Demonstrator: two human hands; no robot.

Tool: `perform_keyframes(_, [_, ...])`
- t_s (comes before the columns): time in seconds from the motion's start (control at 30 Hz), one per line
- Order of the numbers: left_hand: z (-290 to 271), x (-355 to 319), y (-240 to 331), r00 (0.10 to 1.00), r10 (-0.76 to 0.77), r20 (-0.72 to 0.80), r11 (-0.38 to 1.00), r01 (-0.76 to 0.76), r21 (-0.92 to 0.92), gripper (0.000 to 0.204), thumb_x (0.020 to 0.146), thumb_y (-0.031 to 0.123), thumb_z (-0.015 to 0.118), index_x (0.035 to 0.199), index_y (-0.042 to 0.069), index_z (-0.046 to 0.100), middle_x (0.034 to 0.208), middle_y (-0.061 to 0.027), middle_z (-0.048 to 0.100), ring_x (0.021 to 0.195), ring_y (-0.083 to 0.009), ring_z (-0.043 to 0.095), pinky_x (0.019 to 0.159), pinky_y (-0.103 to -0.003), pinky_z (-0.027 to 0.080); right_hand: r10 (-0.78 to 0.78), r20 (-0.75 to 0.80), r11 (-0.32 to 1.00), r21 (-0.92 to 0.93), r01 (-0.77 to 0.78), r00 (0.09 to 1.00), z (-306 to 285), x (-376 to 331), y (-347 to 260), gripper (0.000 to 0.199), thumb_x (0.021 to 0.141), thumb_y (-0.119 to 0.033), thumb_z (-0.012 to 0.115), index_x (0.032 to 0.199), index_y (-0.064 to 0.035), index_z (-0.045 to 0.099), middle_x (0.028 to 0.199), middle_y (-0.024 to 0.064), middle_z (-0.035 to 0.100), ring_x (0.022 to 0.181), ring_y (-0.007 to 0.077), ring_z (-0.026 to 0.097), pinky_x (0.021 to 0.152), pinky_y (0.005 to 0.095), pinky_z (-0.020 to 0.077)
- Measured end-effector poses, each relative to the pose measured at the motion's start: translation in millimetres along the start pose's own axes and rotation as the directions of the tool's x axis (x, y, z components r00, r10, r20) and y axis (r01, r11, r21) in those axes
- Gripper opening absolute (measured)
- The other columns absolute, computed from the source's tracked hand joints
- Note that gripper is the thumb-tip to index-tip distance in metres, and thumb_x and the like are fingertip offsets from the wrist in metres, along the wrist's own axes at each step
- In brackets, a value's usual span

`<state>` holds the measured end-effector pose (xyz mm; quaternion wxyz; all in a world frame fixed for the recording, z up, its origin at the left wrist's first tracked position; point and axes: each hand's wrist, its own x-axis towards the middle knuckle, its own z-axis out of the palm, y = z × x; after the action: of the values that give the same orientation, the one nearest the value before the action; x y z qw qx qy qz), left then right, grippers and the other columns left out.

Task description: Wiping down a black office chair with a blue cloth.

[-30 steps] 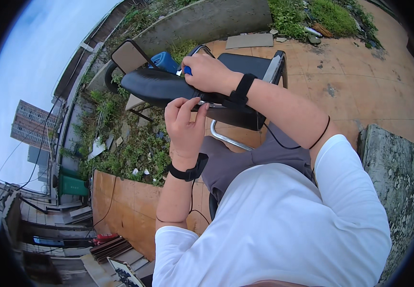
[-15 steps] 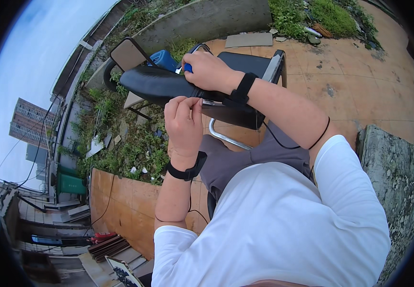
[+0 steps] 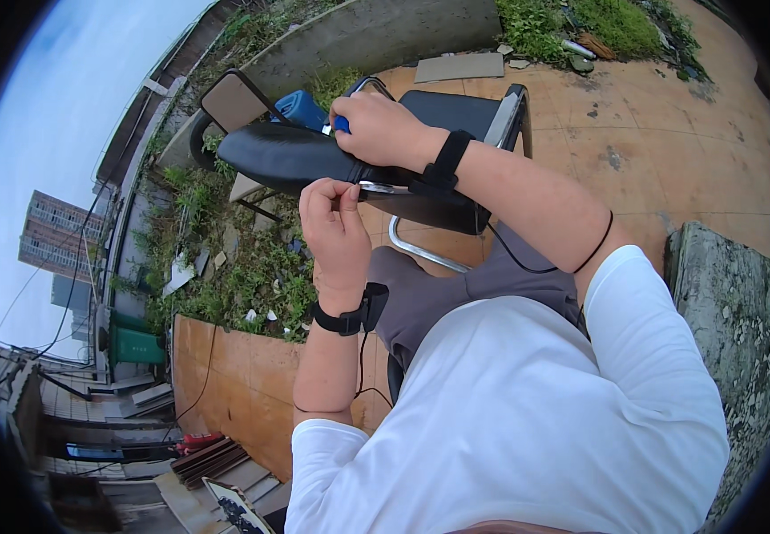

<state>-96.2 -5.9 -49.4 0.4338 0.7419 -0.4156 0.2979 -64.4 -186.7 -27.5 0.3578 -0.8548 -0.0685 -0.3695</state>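
The chair (image 3: 291,153) is resting just beyond the lap (image 3: 483,289); handling its metal strip (image 3: 379,188) well should mean bracing the frame and pressing lightly. Its black padding (image 3: 251,156) is looking smooth and glossy. The left hand (image 3: 337,233) is bringing thumb and finger narrowly together at the strip's left end; whether it is gripping, one cannot tell. The right hand (image 3: 380,129) is curling around a blue tool (image 3: 341,124), on the far side.
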Motion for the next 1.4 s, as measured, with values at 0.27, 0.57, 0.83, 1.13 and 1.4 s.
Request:
perform_keyframes(0.27, [1, -3, 1, 0.999, -0.035, -0.009, 0.999, 0.035, -0.022, 0.009, 0.095, -0.001, 0.065, 0.096, -0.001, 0.056, 0.102, -0.0141, 0.059, 0.090, -0.0287, 0.057, 0.076, -0.036, 0.048, 0.010, 0.005, 1.000, 0.006, -0.010, 1.000, -1, 2, -3, 0.016, 0.084, -0.019, 0.064, 0.093, -0.0060, 0.068, 0.094, 0.0213, 0.069, 0.092, 0.0422, 0.067, 0.084, 0.0506, 0.0541])
perform_keyframes(0.57, [5, -11, -5, 0.999, -0.019, -0.031, 0.999, 0.018, -0.034, 0.009, 0.092, -0.006, 0.061, 0.096, -0.001, 0.054, 0.100, -0.0139, 0.058, 0.087, -0.0297, 0.055, 0.076, -0.036, 0.047, 0.017, 0.005, 1.000, 0.004, -0.017, 1.000, -1, 0, -3, 0.017, 0.084, -0.019, 0.064, 0.094, -0.0061, 0.068, 0.094, 0.0215, 0.069, 0.092, 0.0421, 0.067, 0.083, 0.0506, 0.0542])
perform_keyframes(0.83, [10, -16, -8, 0.996, 0.053, -0.065, 0.998, -0.055, -0.036, 0.012, 0.091, -0.009, 0.058, 0.096, 0.000, 0.053, 0.095, -0.0124, 0.058, 0.084, -0.0273, 0.054, 0.075, -0.035, 0.047, 0.002, 0.006, 1.000, 0.016, -0.002, 1.000, -2, 1, -1, 0.018, 0.084, -0.020, 0.064, 0.094, -0.0057, 0.068, 0.094, 0.0212, 0.069, 0.093, 0.0421, 0.067, 0.085, 0.0502, 0.0540])
perform_keyframes(1.13, [8, -14, -5, 0.991, 0.088, -0.103, 0.996, -0.088, 0.005, 0.005, 0.098, -0.005, 0.057, 0.099, 0.000, 0.057, 0.101, -0.0103, 0.065, 0.084, -0.0182, 0.059, 0.077, -0.027, 0.049, 0.017, 0.004, 1.000, 0.026, -0.017, 1.000, -5, 1, -3, 0.017, 0.084, -0.019, 0.064, 0.092, -0.0050, 0.069, 0.094, 0.0221, 0.069, 0.092, 0.0427, 0.067, 0.084, 0.0499, 0.0543])
perform_keyframes(1.4, [6, -22, -16, 0.993, 0.103, -0.060, 0.994, -0.104, -0.025, 0.007, 0.097, -0.007, 0.056, 0.098, 0.000, 0.055, 0.098, -0.0104, 0.064, 0.084, -0.0189, 0.060, 0.079, -0.028, 0.050, 0.061, 0.078, 0.998, 0.012, -0.062, 0.995, -8, -1, -7, 0.022, 0.088, -0.022, 0.064, 0.104, -0.0070, 0.068, 0.101, 0.0192, 0.069, 0.100, 0.0397, 0.065, 0.087, 0.0488, 0.0528])
